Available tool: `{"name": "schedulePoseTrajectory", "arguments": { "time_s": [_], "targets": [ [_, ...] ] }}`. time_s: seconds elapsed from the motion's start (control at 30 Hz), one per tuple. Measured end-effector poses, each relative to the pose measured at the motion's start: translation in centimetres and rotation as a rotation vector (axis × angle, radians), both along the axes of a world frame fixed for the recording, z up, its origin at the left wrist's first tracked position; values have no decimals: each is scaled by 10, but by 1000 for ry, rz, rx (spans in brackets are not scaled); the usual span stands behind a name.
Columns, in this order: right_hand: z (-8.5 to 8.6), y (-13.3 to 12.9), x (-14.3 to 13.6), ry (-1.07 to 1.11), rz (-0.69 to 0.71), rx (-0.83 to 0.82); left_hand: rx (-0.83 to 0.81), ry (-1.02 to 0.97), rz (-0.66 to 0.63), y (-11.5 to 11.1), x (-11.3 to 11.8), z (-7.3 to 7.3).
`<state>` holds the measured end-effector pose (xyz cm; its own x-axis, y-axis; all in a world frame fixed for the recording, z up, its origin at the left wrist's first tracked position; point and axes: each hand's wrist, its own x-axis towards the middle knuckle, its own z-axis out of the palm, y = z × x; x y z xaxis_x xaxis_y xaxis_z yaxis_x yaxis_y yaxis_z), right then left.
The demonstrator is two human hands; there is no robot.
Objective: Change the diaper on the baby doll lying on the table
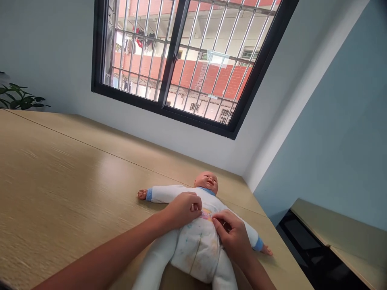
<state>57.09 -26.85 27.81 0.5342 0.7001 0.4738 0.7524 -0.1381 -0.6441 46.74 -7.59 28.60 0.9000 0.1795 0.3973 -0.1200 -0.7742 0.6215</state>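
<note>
A baby doll [207,182] in a white suit with blue cuffs lies on its back on the wooden table [60,177], arms spread, head toward the window. My left hand [183,208] rests on the doll's chest and pinches the cloth of the suit near its middle. My right hand [231,233] pinches the same front of the suit [196,247] from the other side, at a small coloured patch. The fingertips of both hands nearly meet over the doll's belly. The doll's legs run out of view at the bottom.
A barred window [187,60] fills the wall behind the table. Leaves of a green plant [18,98] show at the far left. The table ends at right, next to a lower wooden shelf [341,233] and a dark gap.
</note>
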Motion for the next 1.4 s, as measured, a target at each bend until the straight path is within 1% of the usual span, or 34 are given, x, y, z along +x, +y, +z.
{"name": "schedulePoseTrajectory", "arguments": {
  "time_s": [0.07, 0.1, 0.17, 0.27, 0.33, 0.47, 0.53, 0.57, 0.63, 0.7, 0.77, 0.87, 0.93, 0.97, 1.03, 1.1, 1.2, 1.27, 1.33, 1.4],
  "targets": [
    [-1, 0, 0, -52, 27, 9, 54, -55, -164, 2, -5, 5],
    [-2, 0, 1, -68, 35, 11, 79, -52, -226, 4, -8, 6],
    [-4, -1, 3, -117, 69, 9, 113, -21, -298, 7, -14, 7],
    [-5, -3, 6, -233, 137, -27, 118, 6, -338, 11, -22, 4],
    [-3, -3, 6, -291, 162, -94, 88, 30, -353, 12, -24, 2],
    [5, -2, 1, -339, 195, -279, 47, 174, -321, 12, -22, 1],
    [7, -1, -2, -346, 191, -327, 23, 212, -312, 13, -20, 2],
    [7, -1, -3, -335, 174, -317, -2, 207, -320, 15, -20, 2],
    [5, -4, -3, -284, 129, -236, -82, 166, -354, 21, -22, 1],
    [4, -11, 0, -217, 93, -146, -174, 119, -383, 31, -25, -1],
    [8, -21, 6, -176, 89, -122, -250, 115, -407, 43, -31, -3],
    [24, -38, 15, -111, 128, -207, -337, 181, -520, 60, -38, -1],
    [35, -45, 17, -32, 186, -305, -373, 228, -606, 67, -41, 1],
    [38, -47, 16, 9, 217, -354, -374, 250, -626, 69, -41, 1],
    [40, -47, 14, 60, 261, -424, -336, 266, -600, 69, -40, 0],
    [34, -42, 10, 43, 264, -429, -231, 225, -518, 64, -38, -3],
    [16, -31, 7, -83, 217, -343, 7, 64, -395, 53, -35, -7],
    [5, -26, 7, -179, 174, -293, 170, -32, -356, 44, -33, -10],
    [-4, -21, 8, -263, 126, -269, 308, -92, -319, 36, -32, -12],
    [-8, -18, 7, -327, 85, -262, 436, -115, -259, 30, -30, -13]
  ]
}}
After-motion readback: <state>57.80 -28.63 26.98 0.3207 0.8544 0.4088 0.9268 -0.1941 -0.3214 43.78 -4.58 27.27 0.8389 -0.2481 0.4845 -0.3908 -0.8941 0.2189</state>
